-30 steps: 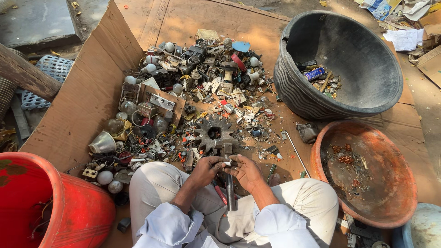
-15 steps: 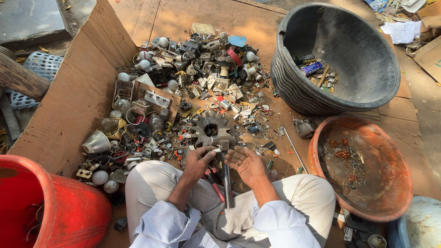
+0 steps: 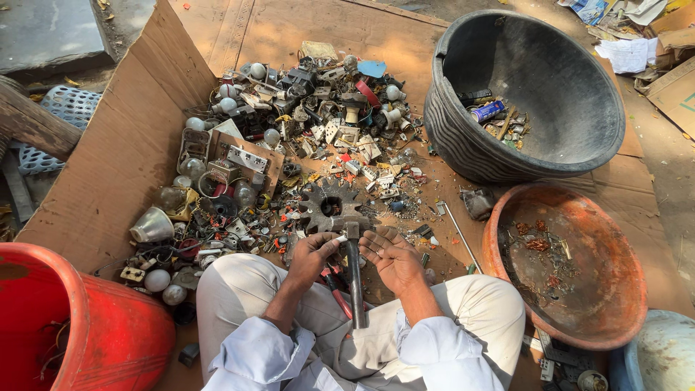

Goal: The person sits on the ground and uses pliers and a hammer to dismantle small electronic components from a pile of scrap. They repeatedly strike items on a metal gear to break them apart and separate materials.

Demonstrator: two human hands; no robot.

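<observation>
Head view, looking straight down: the person sits on cardboard (image 3: 108,166) with both hands low in the middle. The left hand (image 3: 313,255) is curled, fingers pinching a small pale piece (image 3: 339,238) just beside the hammer (image 3: 354,271). The hammer lies between the knees, head far, handle near. The right hand (image 3: 391,257) is half open, palm up, fingers bent, touching the hammer's right side; whether it grips anything I cannot tell. Just beyond the hands sits a dark gear (image 3: 329,206) at the near edge of a scrap pile (image 3: 289,123). Far right, a black tub (image 3: 532,94); near right, a rusty bowl (image 3: 579,318); near left, a red bucket (image 3: 108,340).
</observation>
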